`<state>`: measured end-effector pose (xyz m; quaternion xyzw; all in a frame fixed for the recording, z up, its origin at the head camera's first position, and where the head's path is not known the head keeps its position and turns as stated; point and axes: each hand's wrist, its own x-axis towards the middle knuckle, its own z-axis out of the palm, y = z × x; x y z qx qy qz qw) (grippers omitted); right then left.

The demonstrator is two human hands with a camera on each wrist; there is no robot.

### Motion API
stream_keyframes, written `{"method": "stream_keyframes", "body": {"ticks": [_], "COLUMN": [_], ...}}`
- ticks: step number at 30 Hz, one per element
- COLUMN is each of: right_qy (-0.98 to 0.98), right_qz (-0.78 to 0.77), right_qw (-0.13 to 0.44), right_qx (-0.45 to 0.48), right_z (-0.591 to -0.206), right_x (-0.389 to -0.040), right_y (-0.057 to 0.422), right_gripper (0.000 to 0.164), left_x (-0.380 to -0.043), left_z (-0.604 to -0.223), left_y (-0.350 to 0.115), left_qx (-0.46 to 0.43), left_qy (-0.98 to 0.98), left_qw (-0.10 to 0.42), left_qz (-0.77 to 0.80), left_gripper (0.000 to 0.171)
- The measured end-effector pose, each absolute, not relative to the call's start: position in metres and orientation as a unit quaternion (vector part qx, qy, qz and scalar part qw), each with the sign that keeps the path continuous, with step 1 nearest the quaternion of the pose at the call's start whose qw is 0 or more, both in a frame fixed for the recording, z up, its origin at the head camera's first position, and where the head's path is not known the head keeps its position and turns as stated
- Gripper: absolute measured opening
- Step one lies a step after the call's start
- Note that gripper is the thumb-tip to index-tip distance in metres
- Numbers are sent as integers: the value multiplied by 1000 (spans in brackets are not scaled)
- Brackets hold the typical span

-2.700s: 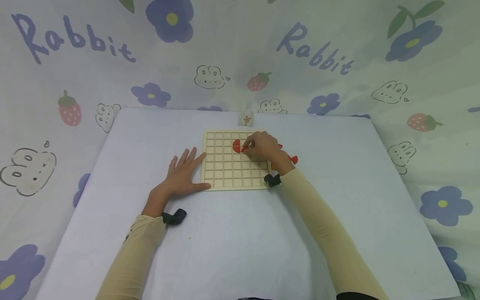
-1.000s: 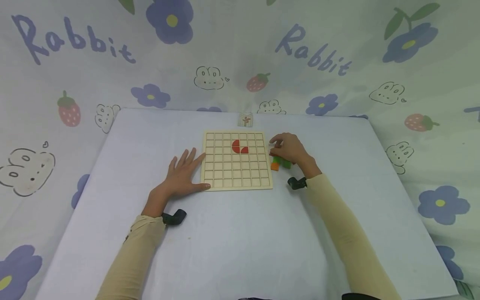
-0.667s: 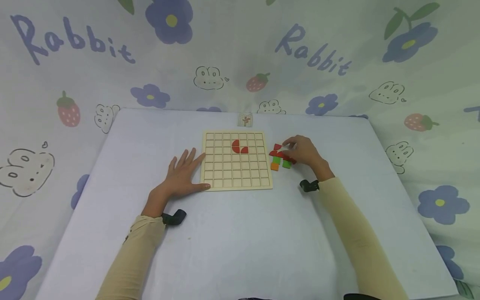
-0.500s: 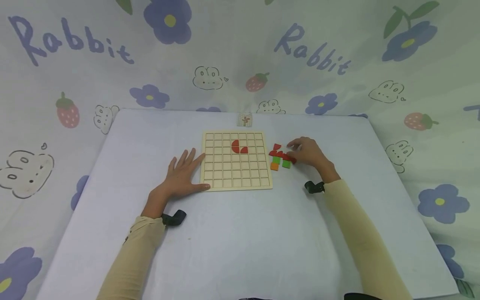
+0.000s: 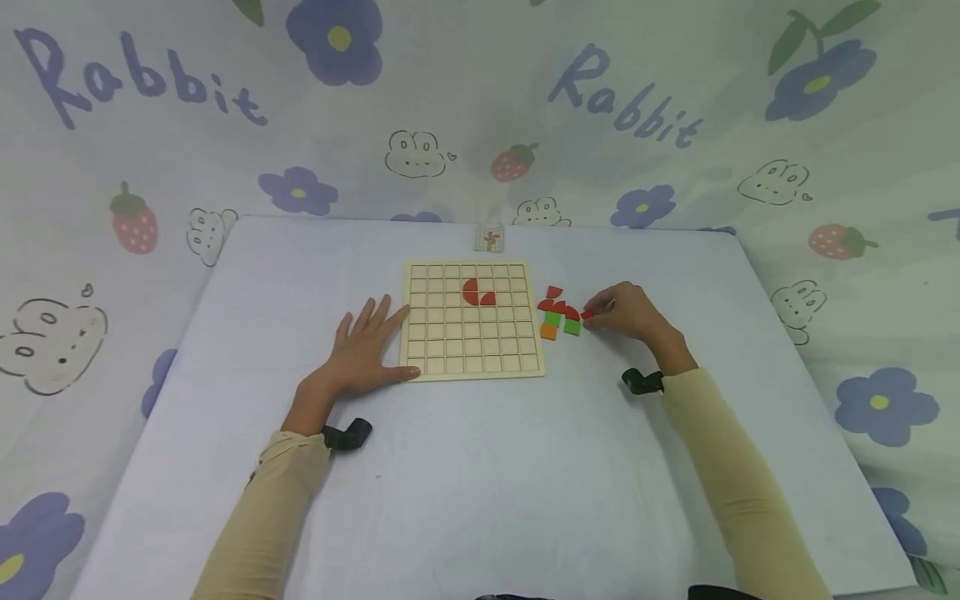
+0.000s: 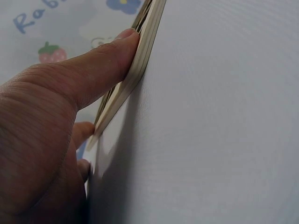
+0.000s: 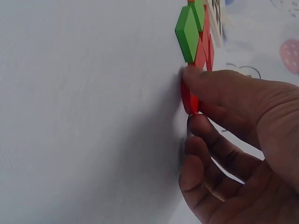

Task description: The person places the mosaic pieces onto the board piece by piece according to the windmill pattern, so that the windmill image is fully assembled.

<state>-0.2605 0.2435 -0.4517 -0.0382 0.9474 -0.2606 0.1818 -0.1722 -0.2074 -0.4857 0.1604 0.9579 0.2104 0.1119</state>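
A small flat red piece (image 5: 587, 314) is at the right end of a little heap, in the fingertips of the right hand (image 5: 633, 312); the thumb and a finger pinch it, the fingers bent, and in the right wrist view the thumb covers part of it, so its whole shape is hard to see. Just left lie loose flat red rounded pieces (image 5: 554, 292), too crowded to count surely; on their near side are two green four-sided pieces (image 5: 572, 327) and one orange four-sided piece (image 5: 549, 332); the right wrist view cuts the orange one off at the top.

Left of the heap is a pale wooden board with a grid (image 5: 472, 342); red curved pieces (image 5: 470, 292) lie in squares in its far half. The left hand (image 5: 360, 354) is flat with fingers spread, gripping nothing; its thumb rests on the near left corner; in the left wrist view it hides most of the other fingers, and the board is a thin strip, cut off at the top.

Farther back is a small pale card (image 5: 490, 239), its red-brown picture too tiny to make out; both tan sleeves (image 5: 258, 517) are cut off at the near edge.
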Motion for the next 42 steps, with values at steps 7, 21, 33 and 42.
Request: {"method": "stream_keyframes", "body": {"ticks": [7,21,33,42], "right_qy": [940,942,940,950], "right_qz": [-277,-273,-269,-285], "right_qw": [192,184,189,94], "right_qx": [-51,-70,-93,-85], "right_z": [-452,-454,-454,-458], "right_x": [-263,-261,-264,-267], "right_y": [235,225,214,200], "right_gripper": [28,35,22,25], "left_x": [-172,-171,-171,-170], "left_z": [-485,-484,-483,-481], "left_y": [-207,-205,-206,-205], "left_qx": [160,162,155,158], "left_qy": [958,958,959,958], "left_qw": [108,109,111,113], "left_qz": [210,210,208,212], "left_gripper": [110,109,109,108]}}
